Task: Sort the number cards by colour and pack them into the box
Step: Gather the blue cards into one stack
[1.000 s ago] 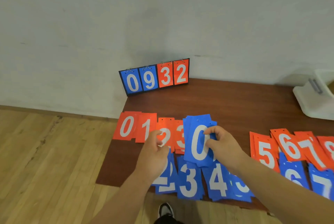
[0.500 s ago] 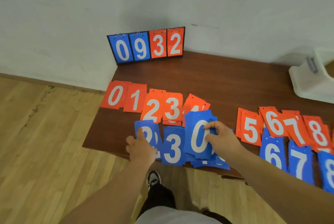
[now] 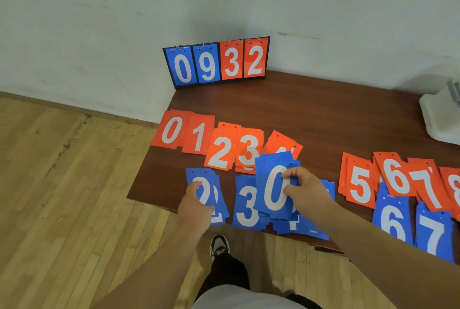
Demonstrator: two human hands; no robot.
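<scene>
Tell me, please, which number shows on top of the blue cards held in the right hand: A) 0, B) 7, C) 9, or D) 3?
A: the right hand pinches a stack of blue cards whose top card reads 0.

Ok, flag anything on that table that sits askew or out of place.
The red 4 pile lies twisted and fanned, half hidden by the blue 0 stack that the right hand grips. Further right, the red 6 pile and red 7 pile lean over, the 6 overlapping the blue 6 pile.
</scene>
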